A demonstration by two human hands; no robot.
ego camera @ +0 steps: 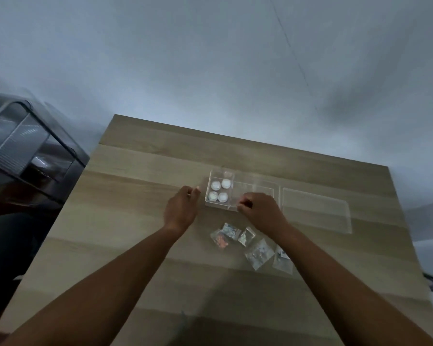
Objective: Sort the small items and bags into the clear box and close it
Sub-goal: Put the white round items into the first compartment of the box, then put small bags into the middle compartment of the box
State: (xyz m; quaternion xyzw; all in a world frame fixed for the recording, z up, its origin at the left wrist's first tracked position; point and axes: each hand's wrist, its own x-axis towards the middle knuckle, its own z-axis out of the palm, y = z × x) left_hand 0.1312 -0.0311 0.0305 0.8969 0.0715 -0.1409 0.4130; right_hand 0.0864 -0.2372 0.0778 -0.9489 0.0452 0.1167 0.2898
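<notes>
Clear rectangular plastic box (238, 193) sits open near the middle of the wooden tabletop (140, 221), toward the far edge. Four small white round containers (219, 190) already sit in its left compartment; the right part looks empty, though transparency makes it hard to tell. Flat clear plastic lid (315, 211) lies apart, just right of the box, toward the right edge. Left hand (181, 208) hovers at the box's left wall, fingers loosely curled, holding nothing visible. Right hand (259, 208) rests at the box's near right corner, fingers pinched narrow; cannot tell whether it grips anything. Cluster of small clear plastic bags with mixed contents (250, 245) lies loose on the tabletop, nearer the near edge than the box, partly under the right forearm. Judged progress: round items sorted, bags not yet in, lid not yet on. Roughly one third done.
</notes>
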